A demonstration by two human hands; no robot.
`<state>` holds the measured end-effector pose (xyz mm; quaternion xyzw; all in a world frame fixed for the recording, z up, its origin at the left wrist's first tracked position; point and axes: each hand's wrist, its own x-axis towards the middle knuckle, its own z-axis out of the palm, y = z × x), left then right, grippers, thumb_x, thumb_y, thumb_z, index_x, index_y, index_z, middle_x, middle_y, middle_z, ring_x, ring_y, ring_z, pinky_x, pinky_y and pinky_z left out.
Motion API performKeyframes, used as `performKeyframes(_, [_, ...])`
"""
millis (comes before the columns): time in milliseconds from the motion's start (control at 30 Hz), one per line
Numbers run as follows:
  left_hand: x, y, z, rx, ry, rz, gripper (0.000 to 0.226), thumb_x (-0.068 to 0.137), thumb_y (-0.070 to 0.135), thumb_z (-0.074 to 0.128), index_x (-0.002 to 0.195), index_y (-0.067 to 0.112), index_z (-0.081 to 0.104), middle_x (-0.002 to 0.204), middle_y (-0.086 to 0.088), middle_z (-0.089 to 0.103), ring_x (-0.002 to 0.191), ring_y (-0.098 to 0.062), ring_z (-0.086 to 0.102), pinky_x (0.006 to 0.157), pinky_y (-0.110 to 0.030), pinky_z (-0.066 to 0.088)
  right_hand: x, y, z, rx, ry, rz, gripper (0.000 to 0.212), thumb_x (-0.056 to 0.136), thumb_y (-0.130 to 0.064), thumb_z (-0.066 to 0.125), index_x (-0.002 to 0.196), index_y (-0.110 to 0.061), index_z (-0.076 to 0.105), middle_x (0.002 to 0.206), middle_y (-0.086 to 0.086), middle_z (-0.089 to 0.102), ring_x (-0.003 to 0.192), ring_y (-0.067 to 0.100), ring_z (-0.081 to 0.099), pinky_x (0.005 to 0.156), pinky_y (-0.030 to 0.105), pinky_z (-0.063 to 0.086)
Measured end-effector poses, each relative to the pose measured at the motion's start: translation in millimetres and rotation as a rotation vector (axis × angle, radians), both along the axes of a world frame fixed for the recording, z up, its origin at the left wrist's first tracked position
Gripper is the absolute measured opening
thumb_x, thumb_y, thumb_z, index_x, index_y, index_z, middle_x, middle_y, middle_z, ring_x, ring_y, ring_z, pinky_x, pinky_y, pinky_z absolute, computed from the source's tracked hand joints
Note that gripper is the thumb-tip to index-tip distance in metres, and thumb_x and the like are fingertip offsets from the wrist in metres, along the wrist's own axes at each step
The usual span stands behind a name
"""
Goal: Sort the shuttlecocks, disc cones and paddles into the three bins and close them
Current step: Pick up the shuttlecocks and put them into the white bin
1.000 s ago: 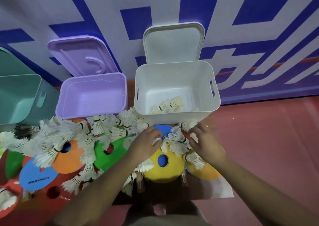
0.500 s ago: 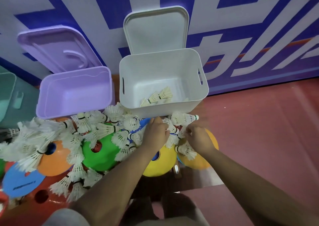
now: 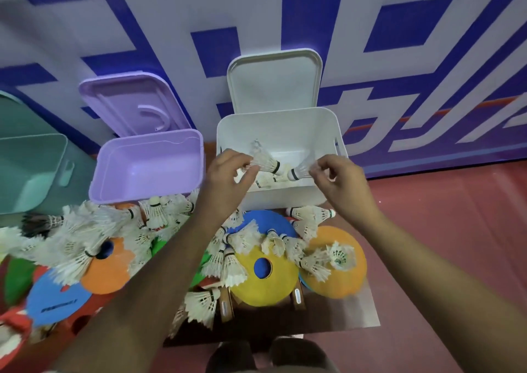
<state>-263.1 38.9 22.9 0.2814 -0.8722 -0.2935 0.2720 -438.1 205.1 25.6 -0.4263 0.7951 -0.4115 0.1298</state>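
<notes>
**Both hands raised, each pinching a shuttlecock**

Left hand [image 3: 228, 178]: palm down, fingers curled, thumb and fingertips closed on the feather skirt of the left shuttlecock [image 3: 265, 160]. Right hand [image 3: 339, 181]: same pose, mirrored, with fingertips pinching the feather end of the right shuttlecock [image 3: 299, 171]; grip detail is blurred. Hands are apart, level with each other, fingertips pointing inward. Left forearm [image 3: 156, 273] and right forearm [image 3: 427, 258] are bare and extended forward, converging from the bottom corners.

Looks like a sports hall or gym tbh: reddish court-type floor [image 3: 456, 218], big blue-and-white graphic wall [image 3: 399, 44], plus heaps of shuttlecocks [image 3: 85, 230], coloured disc cones [image 3: 265, 287] and paddles [image 3: 225, 305] dumped by plastic storage bins [image 3: 137, 193].
</notes>
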Motion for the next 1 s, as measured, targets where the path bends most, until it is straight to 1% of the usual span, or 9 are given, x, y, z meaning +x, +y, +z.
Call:
performKeyframes(167, [-36.1,-37.1,-19.4,-0.023,-0.218,0.104,0.018,0.091,0.024,0.061,0.102,0.013,0.068,0.098,-0.006,0.061,0.088,-0.021,0.057,0.075,-0.025,0.042,-26.1,-57.3,-32.5,0.143,0.111,-0.06,0.014,0.093,-0.019,0.058,0.093,-0.008,0.065,0.085,0.005,0.068,0.079,0.022,0.06,0.066,0.033,0.046])
performKeyframes(267, [-46.2,-44.6,-32.2,0.021,-0.35,0.082,0.023,0.089,0.027,0.061,0.108,0.015,0.065,0.105,-0.005,0.06,0.098,-0.023,0.056,0.084,-0.036,0.049,-30.4,-67.7,-50.6,0.247,0.087,-0.039,0.019,0.091,-0.019,0.06,0.106,-0.008,0.066,0.099,0.007,0.069,0.091,0.023,0.061,0.077,0.032,0.048])
performKeyframes(400, [-38.1,-25.4,-37.5,0.032,-0.317,0.035,0.024,0.089,0.027,0.06,0.112,0.017,0.061,0.113,-0.003,0.054,0.105,-0.02,0.052,0.089,-0.034,0.047,-22.5,-41.2,-55.2,0.229,0.043,-0.035,0.025,0.091,-0.023,0.06,0.113,-0.012,0.065,0.106,-0.001,0.068,0.083,0.013,0.059,0.076,0.027,0.047])
performKeyframes(500, [-17.8,5.4,-42.2,0.049,-0.231,-0.072,0.019,0.089,0.025,0.06,0.106,0.016,0.062,0.106,0.0,0.053,0.099,-0.018,0.053,0.084,-0.032,0.048,-10.6,3.4,-52.3,0.184,-0.031,-0.066,0.015,0.091,-0.023,0.061,0.102,-0.014,0.066,0.095,-0.006,0.065,0.076,0.009,0.058,0.069,0.024,0.045])
performKeyframes(600, [5.5,41.3,-57.1,0.107,-0.292,-0.183,0.018,0.089,0.022,0.061,0.105,0.015,0.062,0.103,0.001,0.053,0.094,-0.016,0.053,0.084,-0.032,0.047,0.5,52.9,-58.1,0.207,-0.078,-0.106,0.004,0.089,-0.021,0.062,0.091,-0.018,0.065,0.083,-0.009,0.066,0.073,0.003,0.06,0.064,0.024,0.043])
performKeyframes(667, [16.5,66.6,-72.5,0.128,-0.347,-0.255,0.021,0.088,0.024,0.061,0.107,0.013,0.062,0.104,0.0,0.055,0.095,-0.016,0.054,0.085,-0.033,0.047,5.9,81.8,-69.3,0.246,-0.112,-0.142,0.005,0.088,-0.02,0.063,0.089,-0.016,0.066,0.08,-0.008,0.066,0.073,0.011,0.061,0.064,0.03,0.044])
performKeyframes(767, [15.7,96.6,-94.0,0.08,-0.499,-0.329,0.033,0.089,0.034,0.059,0.118,0.016,0.06,0.112,-0.001,0.055,0.106,-0.021,0.054,0.09,-0.035,0.045,10.0,116.4,-97.9,0.338,-0.134,-0.178,0.014,0.087,-0.02,0.065,0.099,-0.013,0.065,0.091,-0.003,0.065,0.085,0.021,0.062,0.07,0.03,0.043])
performKeyframes(867, [4.5,119.0,-109.4,0.012,-0.602,-0.433,0.046,0.088,0.04,0.061,0.13,0.024,0.053,0.12,0.001,0.052,0.115,-0.019,0.048,0.096,-0.034,0.042,17.1,137.8,-128.9,0.486,-0.188,-0.144,0.04,0.084,-0.032,0.065,0.117,-0.011,0.059,0.112,0.007,0.057,0.097,0.026,0.059,0.075,0.028,0.039])
performKeyframes(1000, [-8.0,140.2,-126.3,-0.058,-0.633,-0.568,0.048,0.078,0.029,0.069,0.125,0.028,0.057,0.118,-0.001,0.048,0.112,-0.02,0.044,0.091,-0.035,0.043,33.8,150.4,-161.5,0.564,-0.236,-0.088,0.048,0.081,-0.03,0.069,0.127,-0.02,0.055,0.13,0.008,0.039,0.104,0.03,0.06,0.087,0.033,0.047])
